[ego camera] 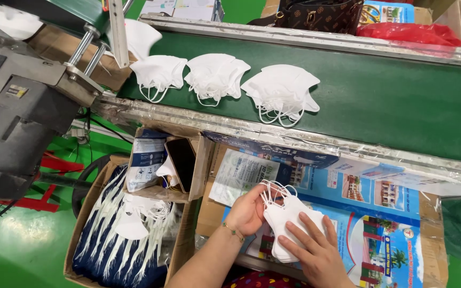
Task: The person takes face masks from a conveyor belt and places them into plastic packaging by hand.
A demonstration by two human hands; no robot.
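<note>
A green floor lies under a workstation where a green conveyor belt (pixel 390 101) runs between metal rails, slanting across the upper half of the view; on the belt sit three small heaps of white folded face masks (pixel 281 90), their ear loops trailing toward the near rail; a grey machine housing (pixel 22 117) stands at the belt's left end; beyond the far rail lie a dark patterned handbag (pixel 321 13) and a red plastic bag (pixel 409 32); below the near rail a printed blue cardboard sheet (pixel 369 213) serves as the work surface; on it the left hand (pixel 247 210) and the right hand (pixel 313 250) hold a stack of white masks (pixel 289 226); the left hand's fingers curl around the stack's left edge, pinching it near the ear loops, while the right hand's fingers lie spread and flat on top, pressing the stack down; to the left, a small open cardboard box (pixel 201 160) holds a printed packet, a loose mask and a dark phone standing on edge; lower left, a larger cardboard box (pixel 81 224) (its flaps open) is packed with rows of masks standing on edge, with a few loose masks lying on top
</note>
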